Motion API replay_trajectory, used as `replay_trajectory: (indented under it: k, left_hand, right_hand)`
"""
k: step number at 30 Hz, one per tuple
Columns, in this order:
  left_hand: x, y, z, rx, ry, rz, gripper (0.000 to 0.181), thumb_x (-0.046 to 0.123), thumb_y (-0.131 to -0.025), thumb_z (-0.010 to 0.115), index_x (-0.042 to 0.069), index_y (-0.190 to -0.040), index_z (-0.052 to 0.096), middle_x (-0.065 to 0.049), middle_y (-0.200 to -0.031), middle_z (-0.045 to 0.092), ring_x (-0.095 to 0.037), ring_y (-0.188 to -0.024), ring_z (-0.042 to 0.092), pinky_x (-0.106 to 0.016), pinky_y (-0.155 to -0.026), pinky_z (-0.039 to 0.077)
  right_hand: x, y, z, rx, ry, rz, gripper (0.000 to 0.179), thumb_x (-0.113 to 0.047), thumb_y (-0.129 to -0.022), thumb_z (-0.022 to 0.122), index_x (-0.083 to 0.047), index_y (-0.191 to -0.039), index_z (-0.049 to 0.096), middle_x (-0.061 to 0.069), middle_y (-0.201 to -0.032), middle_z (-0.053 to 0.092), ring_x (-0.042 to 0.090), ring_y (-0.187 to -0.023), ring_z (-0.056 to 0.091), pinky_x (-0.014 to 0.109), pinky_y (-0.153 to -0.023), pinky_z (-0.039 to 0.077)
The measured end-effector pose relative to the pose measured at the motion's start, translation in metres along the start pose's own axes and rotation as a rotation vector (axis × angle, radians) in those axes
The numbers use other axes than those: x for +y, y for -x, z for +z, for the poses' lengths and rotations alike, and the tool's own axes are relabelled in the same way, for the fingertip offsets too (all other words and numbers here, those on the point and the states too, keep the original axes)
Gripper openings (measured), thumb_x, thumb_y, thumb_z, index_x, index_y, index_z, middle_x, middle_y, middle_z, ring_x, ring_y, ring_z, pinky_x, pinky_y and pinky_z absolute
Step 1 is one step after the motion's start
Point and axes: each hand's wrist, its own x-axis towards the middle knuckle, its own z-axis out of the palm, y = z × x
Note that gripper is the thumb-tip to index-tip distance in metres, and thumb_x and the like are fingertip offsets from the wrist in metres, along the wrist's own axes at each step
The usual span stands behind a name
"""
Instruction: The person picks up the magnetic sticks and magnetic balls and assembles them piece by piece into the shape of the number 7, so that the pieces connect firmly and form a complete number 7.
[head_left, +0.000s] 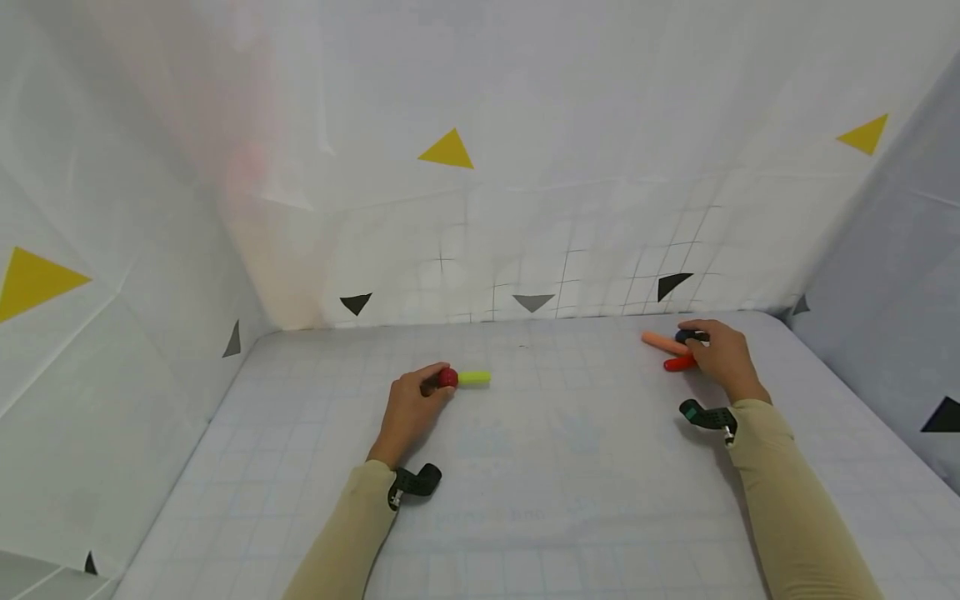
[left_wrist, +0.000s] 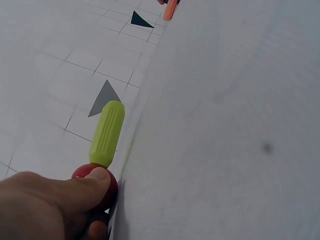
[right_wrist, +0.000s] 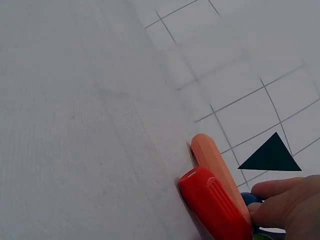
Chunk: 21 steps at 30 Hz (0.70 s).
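My left hand [head_left: 411,408] grips a red ball [head_left: 447,377] between thumb and fingers, left of the table's middle. A ribbed yellow-green handle [left_wrist: 107,134] sticks out from the ball, pointing right in the head view. Something dark, mostly hidden, lies under the palm. At the far right my right hand [head_left: 722,357] pinches a dark blue rounded piece [right_wrist: 251,198], largely covered by the fingers. Beside those fingers lie an orange ribbed handle [right_wrist: 212,161] and a red ribbed handle [right_wrist: 212,200], close together. Their inner ends are hidden near the hand. A bit of green shows below the thumb.
The white table [head_left: 525,467] carries a faint grid. White sheet walls stand behind and on both sides, marked with yellow triangles [head_left: 450,150] and dark triangles [head_left: 356,303]. Each wrist wears a black camera mount [head_left: 417,482].
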Motion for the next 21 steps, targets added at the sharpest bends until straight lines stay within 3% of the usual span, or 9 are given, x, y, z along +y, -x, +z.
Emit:
replay_trajectory:
  k: [6, 21]
  left_hand:
    - [-0.001, 0.000, 0.000, 0.001, -0.005, 0.005, 0.043, 0.013, -0.095, 0.079, 0.012, -0.137, 0.070, -0.006, -0.119, 0.071, -0.021, -0.099, 0.061, -0.040, -0.090, 0.052]
    - [0.003, 0.001, -0.001, 0.001, -0.006, -0.002, 0.044, 0.012, -0.095, 0.079, 0.011, -0.138, 0.069, -0.007, -0.122, 0.071, -0.023, -0.100, 0.061, -0.041, -0.091, 0.052]
  right_hand:
    - [0.003, -0.003, 0.004, 0.016, -0.025, 0.017, 0.038, -0.004, -0.104, 0.057, 0.003, -0.142, 0.056, 0.035, -0.147, 0.044, 0.055, -0.127, 0.046, 0.067, -0.100, 0.043]
    - [0.012, -0.005, 0.012, 0.086, -0.014, -0.076, 0.039, 0.000, -0.102, 0.062, 0.009, -0.139, 0.055, 0.037, -0.141, 0.043, 0.055, -0.121, 0.050, 0.066, -0.097, 0.046]
